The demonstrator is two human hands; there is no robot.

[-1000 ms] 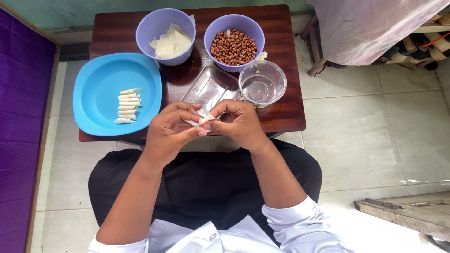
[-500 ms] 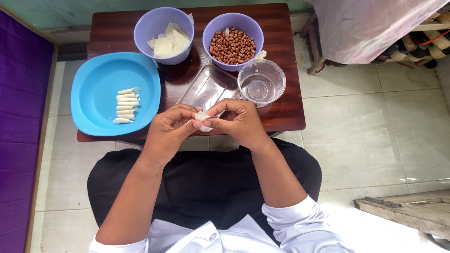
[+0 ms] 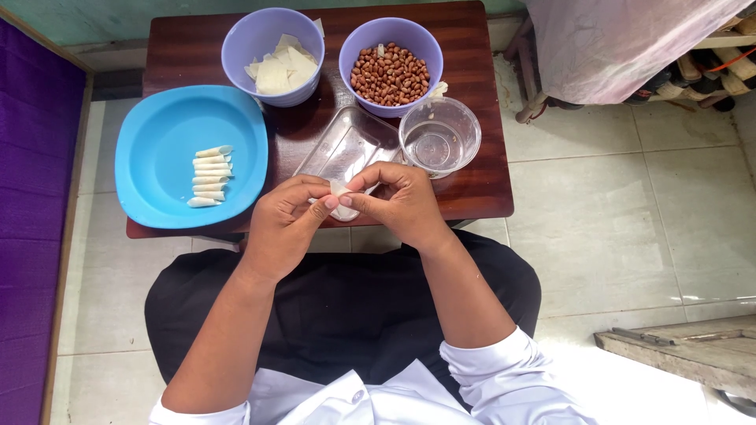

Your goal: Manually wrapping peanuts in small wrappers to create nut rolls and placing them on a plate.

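Grip: left hand (image 3: 285, 224) and right hand (image 3: 400, 203) fingertips pinched together on a small white wrapper (image 3: 342, 201), frame centre, over the tabletop (image 3: 472, 169) edge.
Beside: clear tray (image 3: 340, 145), clear cup (image 3: 439, 135).
Upper frame: wrapper bowl (image 3: 272, 55), peanut bowl (image 3: 390, 67).
Left: blue plate (image 3: 157, 142) with white rolls (image 3: 210, 176).

Tabletop (image 3: 472, 169) dark reddish-brown, glossy. Plate (image 3: 157, 142) bright blue; rolls (image 3: 209, 175) on it pale cream. Two bowls lilac: one (image 3: 244, 39) with off-white wrappers (image 3: 279, 69), other (image 3: 425, 47) with red-brown peanuts (image 3: 390, 75). Cup (image 3: 439, 135) and tray (image 3: 346, 142) clear. Wrapper (image 3: 342, 201) in hands whitish. Floor (image 3: 630, 205) pale grey tile. Lap black, sleeves white.
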